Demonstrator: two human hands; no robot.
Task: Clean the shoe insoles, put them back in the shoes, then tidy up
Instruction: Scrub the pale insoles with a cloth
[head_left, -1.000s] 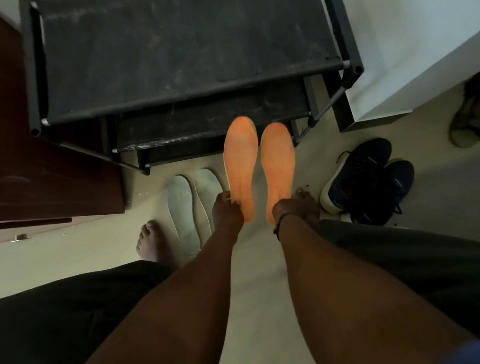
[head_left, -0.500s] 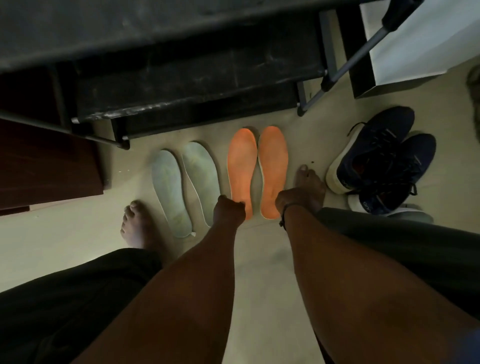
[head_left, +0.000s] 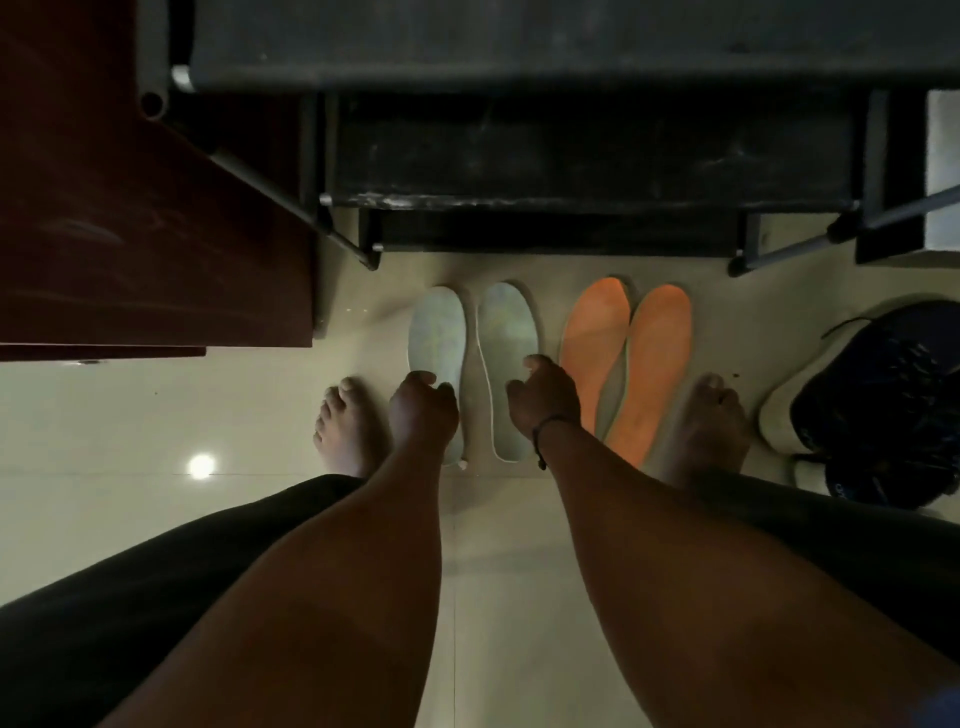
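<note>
Left hand (head_left: 423, 408) and right hand (head_left: 543, 397), fingers loosely curled, over pale insoles (head_left: 506, 364); grip unclear, no legible writing.

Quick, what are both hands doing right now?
Left hand: fingers curled on the left pale green foam insole.
Right hand: loosely open over the right pale green foam insole, holding nothing.

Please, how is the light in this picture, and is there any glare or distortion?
Head view: dim overall; the shoe rack and dark shoes lose detail in shadow; one round glare spot on the floor tiles; wide-angle lens bends the rack's poles; orange insoles stay vivid.
</note>
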